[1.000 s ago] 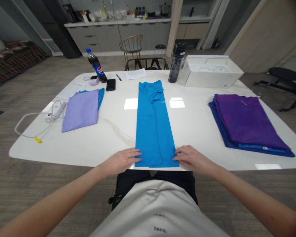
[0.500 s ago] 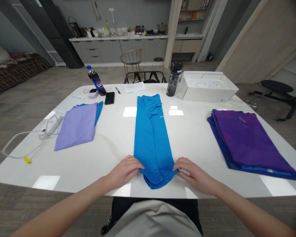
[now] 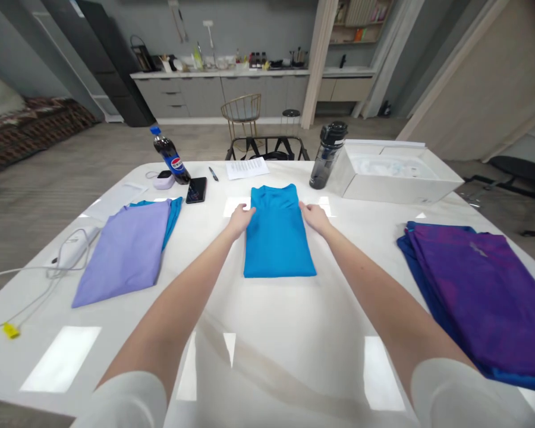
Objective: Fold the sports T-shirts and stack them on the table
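Observation:
A blue T-shirt [image 3: 279, 238] lies folded into a near rectangle in the middle of the white table [image 3: 285, 339], its fold nearest me. My left hand [image 3: 241, 220] is closed at the shirt's left edge, close to the far end, with thumb and fingers on the fabric. At the opposite edge, my right hand [image 3: 314, 217] pinches the cloth at about the same height. The fingertips are partly hidden by the hands and the fabric. Both arms reach forward on either side of the shirt.
Folded lilac clothing [image 3: 127, 249] lies left, near a white power strip [image 3: 74, 246] with a cable. Purple folded clothing [image 3: 485, 285] is stacked at right. Farther back are a cola bottle [image 3: 170, 156], phone [image 3: 197, 190], paper [image 3: 248, 168], dark water bottle [image 3: 327, 156] and white box [image 3: 392, 185].
The shirt's near end has been carried away from me and folded over onto the far half, making it about half as long. Both hands have moved forward with it.

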Action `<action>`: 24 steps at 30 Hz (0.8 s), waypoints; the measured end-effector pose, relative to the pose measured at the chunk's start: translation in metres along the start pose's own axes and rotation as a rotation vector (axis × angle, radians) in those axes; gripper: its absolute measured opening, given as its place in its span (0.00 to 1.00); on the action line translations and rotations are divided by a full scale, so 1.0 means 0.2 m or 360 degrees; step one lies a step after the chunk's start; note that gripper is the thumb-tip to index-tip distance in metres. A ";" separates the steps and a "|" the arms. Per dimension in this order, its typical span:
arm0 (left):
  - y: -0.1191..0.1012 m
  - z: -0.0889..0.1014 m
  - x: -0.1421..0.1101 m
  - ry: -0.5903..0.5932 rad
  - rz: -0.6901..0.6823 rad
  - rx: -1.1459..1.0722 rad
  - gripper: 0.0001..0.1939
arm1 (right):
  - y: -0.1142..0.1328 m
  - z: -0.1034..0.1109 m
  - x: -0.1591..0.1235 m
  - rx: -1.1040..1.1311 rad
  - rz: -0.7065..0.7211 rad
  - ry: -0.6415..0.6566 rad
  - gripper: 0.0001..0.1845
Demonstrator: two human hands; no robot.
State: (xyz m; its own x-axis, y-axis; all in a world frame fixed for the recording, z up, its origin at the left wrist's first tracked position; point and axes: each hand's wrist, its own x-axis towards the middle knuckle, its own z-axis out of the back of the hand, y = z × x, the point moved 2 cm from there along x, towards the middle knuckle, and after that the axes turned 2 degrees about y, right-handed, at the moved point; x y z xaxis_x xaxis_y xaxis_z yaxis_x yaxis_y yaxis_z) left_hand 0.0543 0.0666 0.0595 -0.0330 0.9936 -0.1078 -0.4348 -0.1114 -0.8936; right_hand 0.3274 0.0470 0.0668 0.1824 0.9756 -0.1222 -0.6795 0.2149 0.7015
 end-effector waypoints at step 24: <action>-0.07 0.07 0.03 -0.0229 -0.0902 0.0121 0.11 | -0.07 0.03 -0.01 0.0145 0.0785 -0.0417 0.12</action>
State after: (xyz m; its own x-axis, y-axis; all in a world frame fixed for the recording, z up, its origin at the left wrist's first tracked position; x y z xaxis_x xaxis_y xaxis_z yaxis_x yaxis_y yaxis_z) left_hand 0.0480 0.0739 0.0771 0.1041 0.8908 0.4423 -0.4833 0.4340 -0.7603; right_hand 0.3408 0.0411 0.0619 0.0372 0.9133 0.4056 -0.6669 -0.2796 0.6907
